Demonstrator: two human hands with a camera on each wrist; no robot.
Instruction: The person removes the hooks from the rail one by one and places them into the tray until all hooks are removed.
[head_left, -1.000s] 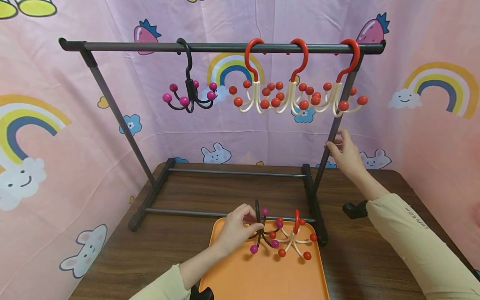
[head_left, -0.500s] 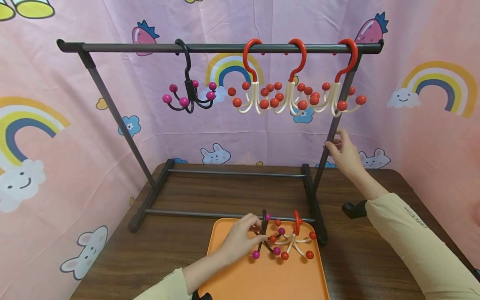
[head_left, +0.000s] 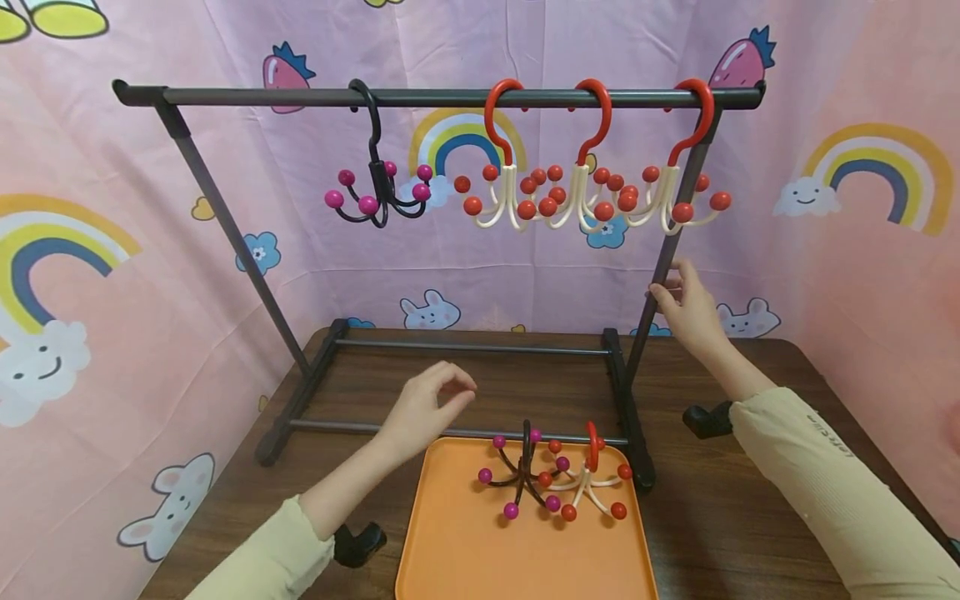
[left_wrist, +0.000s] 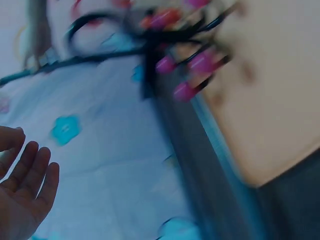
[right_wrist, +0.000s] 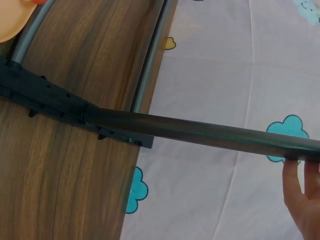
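Note:
My left hand (head_left: 424, 412) is in the air beyond the upper left of an orange tray (head_left: 453, 554), holding nothing, its fingers loosely bent. In the tray a black octopus-style hook hanger (head_left: 522, 473) with magenta balls stands beside a cream one (head_left: 585, 477) with a red hook; their arms overlap. The black hanger is blurred in the left wrist view. My right hand (head_left: 688, 307) holds the right post (head_left: 649, 321) of a dark garment rack between thumb and fingers. Only part of that hand (right_wrist: 306, 192) shows against the post in the right wrist view.
From the rack's top bar (head_left: 442, 97) hang a black hanger (head_left: 380, 187) with magenta balls, left of centre, and three red-and-cream hangers (head_left: 511, 196) to the right. The rack's base (head_left: 281, 425) rests on a brown wooden table (head_left: 240, 508). Patterned cloth (head_left: 450, 275) surrounds the table.
My left hand has let go of the black hanger, which shifted slightly right in the tray and stays there. The hand then moved up and left. My right hand keeps its hold on the post.

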